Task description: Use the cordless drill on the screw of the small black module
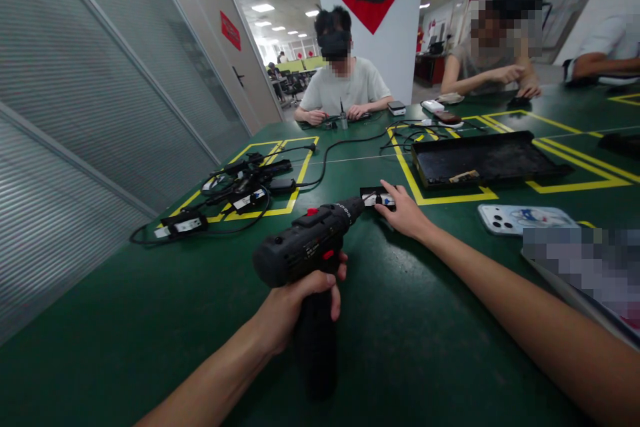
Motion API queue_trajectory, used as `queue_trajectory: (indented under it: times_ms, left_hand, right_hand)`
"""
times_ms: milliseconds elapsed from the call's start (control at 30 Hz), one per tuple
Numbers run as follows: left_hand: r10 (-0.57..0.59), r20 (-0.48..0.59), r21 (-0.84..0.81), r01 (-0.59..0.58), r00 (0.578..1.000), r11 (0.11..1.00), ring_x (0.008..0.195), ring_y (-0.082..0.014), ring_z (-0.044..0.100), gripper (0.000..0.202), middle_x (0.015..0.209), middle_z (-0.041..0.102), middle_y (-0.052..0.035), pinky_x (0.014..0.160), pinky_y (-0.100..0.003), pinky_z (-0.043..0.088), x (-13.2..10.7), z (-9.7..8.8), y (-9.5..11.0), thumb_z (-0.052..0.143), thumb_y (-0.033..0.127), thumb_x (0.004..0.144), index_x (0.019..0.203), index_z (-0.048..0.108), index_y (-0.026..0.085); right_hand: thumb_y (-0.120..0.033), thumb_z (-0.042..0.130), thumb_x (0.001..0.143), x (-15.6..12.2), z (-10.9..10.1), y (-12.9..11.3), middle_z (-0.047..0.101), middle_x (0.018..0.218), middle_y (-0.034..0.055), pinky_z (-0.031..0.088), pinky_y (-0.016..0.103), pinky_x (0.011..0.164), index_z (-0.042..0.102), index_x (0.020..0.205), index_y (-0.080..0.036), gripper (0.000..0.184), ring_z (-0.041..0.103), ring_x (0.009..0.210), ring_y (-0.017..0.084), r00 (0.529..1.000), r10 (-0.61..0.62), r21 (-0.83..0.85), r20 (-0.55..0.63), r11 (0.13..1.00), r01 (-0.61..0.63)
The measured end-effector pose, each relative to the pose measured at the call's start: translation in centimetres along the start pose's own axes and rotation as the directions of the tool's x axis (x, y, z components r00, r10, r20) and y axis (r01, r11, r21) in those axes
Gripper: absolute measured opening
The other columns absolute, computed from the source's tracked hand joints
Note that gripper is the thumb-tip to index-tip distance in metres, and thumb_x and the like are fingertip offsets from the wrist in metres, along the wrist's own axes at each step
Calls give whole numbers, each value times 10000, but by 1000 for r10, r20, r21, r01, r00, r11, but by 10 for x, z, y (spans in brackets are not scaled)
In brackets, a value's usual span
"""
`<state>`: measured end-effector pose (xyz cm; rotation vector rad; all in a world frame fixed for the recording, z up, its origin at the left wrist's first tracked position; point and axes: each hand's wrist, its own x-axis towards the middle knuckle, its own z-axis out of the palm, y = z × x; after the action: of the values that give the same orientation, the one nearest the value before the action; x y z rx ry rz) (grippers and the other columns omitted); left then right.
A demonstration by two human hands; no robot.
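My left hand (295,300) is wrapped round the handle of a black cordless drill (305,247) with red buttons. The drill tilts up and away from me, and its chuck points at a small black case (371,198) with white and dark parts inside. The bit's tip is over the case; whether it touches a screw is too small to tell. My right hand (404,212) grips the case at its right end, index finger at the far side and thumb at the near side. The case lies on the green table (240,333).
Left is a heap of black adapters and cables (250,180) within yellow tape. Right are a black tray (480,160) holding a small piece, a phone (527,219) and a blurred flat object (590,280). A cable (325,163) crosses the table. Co-workers sit opposite.
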<state>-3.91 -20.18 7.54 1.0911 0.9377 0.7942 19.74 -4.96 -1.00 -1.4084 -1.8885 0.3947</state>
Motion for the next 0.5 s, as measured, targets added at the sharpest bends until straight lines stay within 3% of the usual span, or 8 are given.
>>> queue_trajectory:
  times_ms: [500]
  left_hand:
    - [5,19,9,-6,1000,1000,525,-103,553,283,882,561,-41,575,-284,441,1,-1,0,490,214,798,1065,558,147]
  right_hand:
    - [-399,551,818,1,1,1,472,1196,107,426,412,952,365,1392,-241,623,531,1088,259,999,-25,4,-23,1000,25]
